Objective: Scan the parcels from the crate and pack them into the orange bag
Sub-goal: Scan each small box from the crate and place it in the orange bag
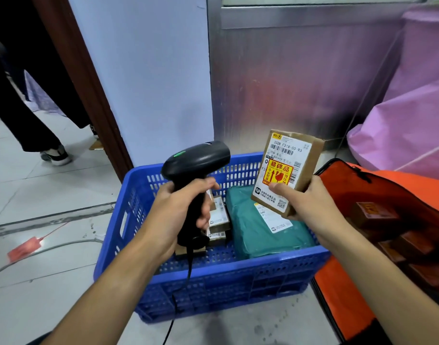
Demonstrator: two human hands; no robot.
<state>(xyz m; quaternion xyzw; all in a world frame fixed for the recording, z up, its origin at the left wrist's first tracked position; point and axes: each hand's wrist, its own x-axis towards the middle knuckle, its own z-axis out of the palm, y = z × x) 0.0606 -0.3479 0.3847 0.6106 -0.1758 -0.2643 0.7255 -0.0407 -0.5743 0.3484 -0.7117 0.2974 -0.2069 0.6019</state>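
Observation:
My left hand grips the handle of a black barcode scanner, its head pointing right toward a small brown cardboard parcel. My right hand holds that parcel upright above the blue crate, label side facing me, with a red and yellow fragile sticker on it. Inside the crate lie a green plastic-wrapped parcel and a few small brown boxes, partly hidden behind the scanner. The open orange bag stands right of the crate with several brown boxes inside.
A metal-clad wall rises behind the crate. Large pink sacks stand at the back right. A person's legs and shoe are at the far left on the tiled floor. A red tag and a grey cable lie on the floor left of the crate.

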